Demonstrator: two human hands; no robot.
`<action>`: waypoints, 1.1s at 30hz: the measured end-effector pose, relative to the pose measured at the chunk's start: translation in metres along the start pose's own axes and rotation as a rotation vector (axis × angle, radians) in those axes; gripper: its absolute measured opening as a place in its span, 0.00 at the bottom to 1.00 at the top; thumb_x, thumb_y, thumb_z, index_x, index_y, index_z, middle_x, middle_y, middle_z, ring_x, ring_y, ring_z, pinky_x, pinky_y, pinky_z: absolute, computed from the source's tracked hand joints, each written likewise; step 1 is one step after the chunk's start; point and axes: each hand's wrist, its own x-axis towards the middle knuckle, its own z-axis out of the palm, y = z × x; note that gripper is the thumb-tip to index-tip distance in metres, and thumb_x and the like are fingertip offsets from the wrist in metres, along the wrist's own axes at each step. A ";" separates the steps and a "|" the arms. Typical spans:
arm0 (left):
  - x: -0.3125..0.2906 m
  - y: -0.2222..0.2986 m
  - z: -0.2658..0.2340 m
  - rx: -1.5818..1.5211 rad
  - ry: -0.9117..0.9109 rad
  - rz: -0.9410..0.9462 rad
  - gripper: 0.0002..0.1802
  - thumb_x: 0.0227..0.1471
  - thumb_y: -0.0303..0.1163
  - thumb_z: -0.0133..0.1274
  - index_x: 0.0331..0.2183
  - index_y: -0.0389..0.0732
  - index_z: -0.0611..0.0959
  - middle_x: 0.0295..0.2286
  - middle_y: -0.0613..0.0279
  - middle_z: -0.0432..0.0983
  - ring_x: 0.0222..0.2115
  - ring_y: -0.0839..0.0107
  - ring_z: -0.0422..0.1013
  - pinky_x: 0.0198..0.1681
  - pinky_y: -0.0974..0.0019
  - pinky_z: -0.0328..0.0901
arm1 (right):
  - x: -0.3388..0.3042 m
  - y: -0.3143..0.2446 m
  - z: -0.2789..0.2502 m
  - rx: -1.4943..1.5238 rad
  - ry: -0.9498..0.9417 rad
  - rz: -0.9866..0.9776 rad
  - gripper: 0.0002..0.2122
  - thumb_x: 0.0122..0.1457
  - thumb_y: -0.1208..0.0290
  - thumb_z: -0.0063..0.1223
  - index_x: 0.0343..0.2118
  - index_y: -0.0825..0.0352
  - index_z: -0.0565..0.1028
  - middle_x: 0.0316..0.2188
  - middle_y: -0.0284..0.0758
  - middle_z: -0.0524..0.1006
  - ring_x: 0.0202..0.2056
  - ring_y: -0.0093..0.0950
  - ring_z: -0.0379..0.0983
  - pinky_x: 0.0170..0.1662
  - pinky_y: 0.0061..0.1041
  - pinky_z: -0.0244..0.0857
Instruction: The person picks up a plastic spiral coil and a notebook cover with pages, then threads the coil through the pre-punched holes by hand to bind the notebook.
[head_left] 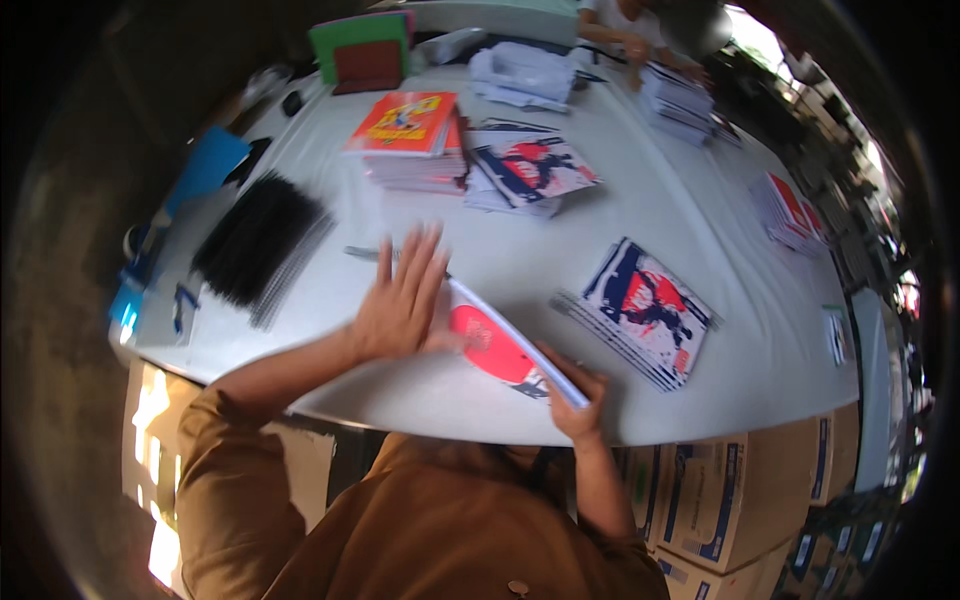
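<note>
My right hand (580, 402) grips a booklet (495, 350) by its right end. The booklet is tilted up on edge, with its white page edges on top and a cover with a large red circle facing me. At its left end my left hand (405, 300) is raised with the fingers spread, slightly blurred; whether the palm touches the booklet I cannot tell. Just beyond the left fingers lies a thin dark strip, perhaps binding wire (362, 252). To the right rests a small stack of wire-bound notebooks (655, 310) with navy, red and white covers.
A pile of black binding wires (262, 240) lies at the left. Farther back are a stack of orange-covered books (410, 125), more navy-and-red booklets (535, 165) and a white bundle (520, 75). A person (630, 30) sits at the far side. Cardboard boxes (710, 500) stand below the table's edge.
</note>
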 end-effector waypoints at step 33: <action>0.024 0.027 0.026 0.019 0.740 0.166 0.54 0.40 0.70 0.40 0.57 0.38 0.54 0.54 0.30 0.44 0.55 0.36 0.40 0.57 0.43 0.36 | -0.004 -0.015 0.014 0.031 0.030 -0.173 0.18 0.45 0.83 0.52 0.42 0.68 0.73 0.39 0.42 0.75 0.36 0.34 0.75 0.37 0.28 0.70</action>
